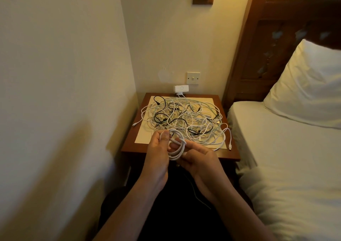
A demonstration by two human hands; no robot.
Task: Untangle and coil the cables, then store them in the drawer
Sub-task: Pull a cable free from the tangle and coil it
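A white cable is wound into a few loose loops, held between the left hand and the right hand above the near edge of the bedside table. Beyond it, a tangled heap of white and black cables sprawls across the tabletop, one white plug end trailing toward the near right corner.

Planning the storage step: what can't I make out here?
All head view.
Drawer: front of the brown wooden bedside table is mostly behind left hand and right hand, in shadow.
Ends of the coiled white cable: covered by fingers.
Tangled black and white cable pile: overlapping strands hide the count.
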